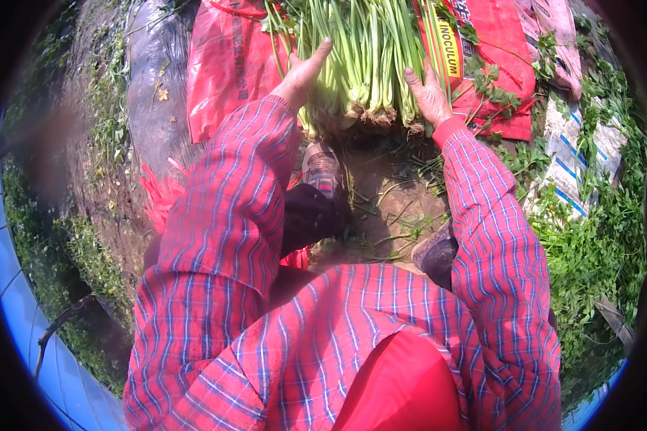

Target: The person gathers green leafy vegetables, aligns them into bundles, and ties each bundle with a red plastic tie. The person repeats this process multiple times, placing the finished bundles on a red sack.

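Observation:
A thick bundle of green celery [374, 70] lies with its pale stalks side by side and its brown root ends towards me. At the bundle's left side is my left hand [304, 71], thumb raised against the stalks and fingers mostly hidden. My right hand [430, 94] clasps the opposite side, its thumb lying over the outer stalks. Both hands have the bundle between them, a little above the roots. Under and beside the celery are a red woven plastic sack [232, 70] on the left and another red printed sack [498, 70] on the right.
Black plastic film [159, 81] covers soil at the left. Red plastic strips [162, 194] lie near my left leg. Trimmed leaves and stems litter the soil [388, 199] between my shoes. To the right are a white blue-striped sack [571, 156] and leafy greens [587, 264].

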`<state>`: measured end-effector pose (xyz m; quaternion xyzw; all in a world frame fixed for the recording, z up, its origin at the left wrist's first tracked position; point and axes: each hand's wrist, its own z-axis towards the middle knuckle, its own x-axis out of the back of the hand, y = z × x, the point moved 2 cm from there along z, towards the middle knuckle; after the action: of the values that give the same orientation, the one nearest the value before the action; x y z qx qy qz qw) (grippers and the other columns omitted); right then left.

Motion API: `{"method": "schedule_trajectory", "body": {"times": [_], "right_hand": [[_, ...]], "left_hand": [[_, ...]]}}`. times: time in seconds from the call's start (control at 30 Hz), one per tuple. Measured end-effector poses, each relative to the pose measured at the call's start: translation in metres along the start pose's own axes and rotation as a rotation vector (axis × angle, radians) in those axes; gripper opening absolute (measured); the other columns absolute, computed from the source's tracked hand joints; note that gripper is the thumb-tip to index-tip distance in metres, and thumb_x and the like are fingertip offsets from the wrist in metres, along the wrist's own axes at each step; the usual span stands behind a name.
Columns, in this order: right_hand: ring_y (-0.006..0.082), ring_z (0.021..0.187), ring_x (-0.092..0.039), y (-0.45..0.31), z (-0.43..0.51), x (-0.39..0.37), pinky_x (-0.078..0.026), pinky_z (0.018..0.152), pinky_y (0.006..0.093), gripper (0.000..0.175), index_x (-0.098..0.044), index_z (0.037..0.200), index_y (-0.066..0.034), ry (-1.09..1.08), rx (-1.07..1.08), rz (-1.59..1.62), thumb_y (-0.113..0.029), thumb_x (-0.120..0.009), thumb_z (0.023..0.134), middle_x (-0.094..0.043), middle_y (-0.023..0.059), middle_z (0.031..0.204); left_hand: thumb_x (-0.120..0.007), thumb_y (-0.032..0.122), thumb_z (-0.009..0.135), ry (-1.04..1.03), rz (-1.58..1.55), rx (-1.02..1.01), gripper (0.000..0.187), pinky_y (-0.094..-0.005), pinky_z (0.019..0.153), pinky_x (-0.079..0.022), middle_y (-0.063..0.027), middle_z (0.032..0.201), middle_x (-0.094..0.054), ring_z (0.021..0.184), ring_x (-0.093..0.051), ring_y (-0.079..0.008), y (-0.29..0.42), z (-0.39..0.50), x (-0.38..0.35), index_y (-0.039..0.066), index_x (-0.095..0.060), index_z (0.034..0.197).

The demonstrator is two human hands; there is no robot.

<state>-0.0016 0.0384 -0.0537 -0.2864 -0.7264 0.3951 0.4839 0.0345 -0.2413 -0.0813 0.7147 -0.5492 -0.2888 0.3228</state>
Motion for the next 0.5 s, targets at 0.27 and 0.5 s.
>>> {"method": "schedule_trajectory", "body": {"times": [0.27,0.5], "right_hand": [[0.0125,0.07,-0.062,-0.018,-0.076,0.195,-0.052,0.067,0.0262,0.028,-0.061,0.108,0.0036,-0.139,-0.204,-0.036,-0.01,-0.054,0.086,-0.065,0.0087,0.079],[0.0126,0.053,-0.058,-0.018,-0.336,0.418,-0.048,0.059,0.0264,0.044,-0.063,0.085,0.0015,0.712,-0.279,-0.069,-0.042,-0.057,0.09,-0.057,0.0027,0.056]], "left_hand": [[-0.053,0.07,0.077,0.42,0.393,0.018,0.091,-0.0447,0.097,-0.039,-0.0264,0.129,-0.048,0.12,-0.047,-0.0335,0.06,-0.005,-0.001,-0.007,-0.048,0.125],[-0.055,0.056,0.083,0.37,0.868,-0.877,0.074,-0.0407,0.1,-0.036,-0.0243,0.125,-0.051,0.12,-0.045,-0.035,0.11,-0.053,-0.19,-0.002,-0.047,0.128]]}}
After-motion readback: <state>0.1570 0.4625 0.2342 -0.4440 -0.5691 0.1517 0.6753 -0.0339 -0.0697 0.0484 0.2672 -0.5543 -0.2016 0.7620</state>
